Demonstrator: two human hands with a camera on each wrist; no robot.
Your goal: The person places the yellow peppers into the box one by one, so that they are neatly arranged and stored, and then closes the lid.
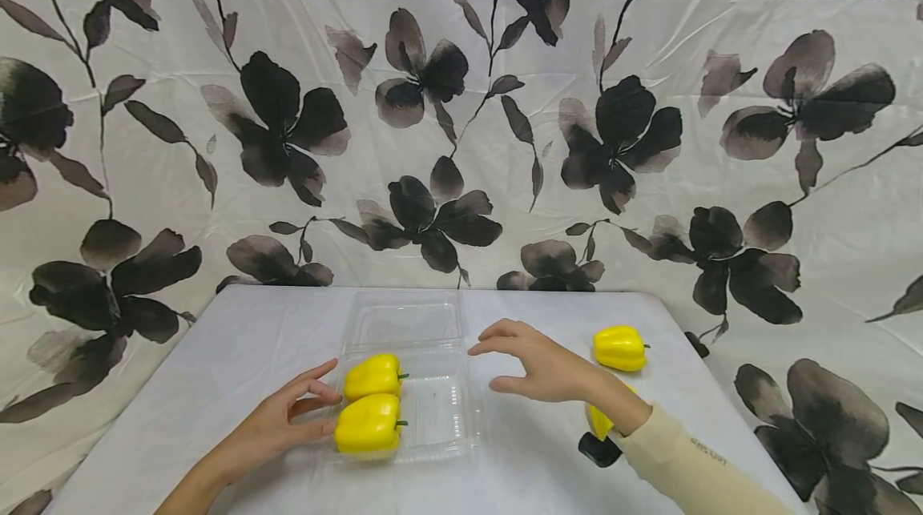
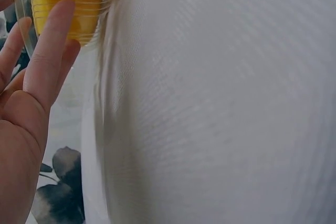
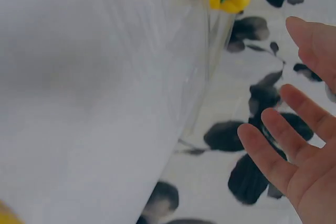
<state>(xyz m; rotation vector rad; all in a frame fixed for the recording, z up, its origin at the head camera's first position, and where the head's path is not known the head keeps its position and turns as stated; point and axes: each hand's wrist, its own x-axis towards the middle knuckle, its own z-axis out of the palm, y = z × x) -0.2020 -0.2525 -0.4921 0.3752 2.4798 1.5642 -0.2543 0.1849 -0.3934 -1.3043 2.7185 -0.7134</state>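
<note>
Bright, diffuse light fills the head view, leaving soft grey shadows on the white tabletop point(image 1: 534, 459). Pale sheen streaks the floral backdrop point(image 1: 519, 179), strongest toward the upper right, and small highlights dot the yellow peppers point(image 1: 369, 424) and clear container point(image 1: 437, 411). Wide-angle stretching shows toward the lower corners, and the lettering on the sleeve point(image 1: 685, 459) is too soft to read. Both wrist views are dimmer and greyer. Faint rippled banding crosses the tabletop in the left one; in the right, it looks hazy, and a yellow patch point(image 3: 7, 215) in the lower left corner is badly blurred.
</note>
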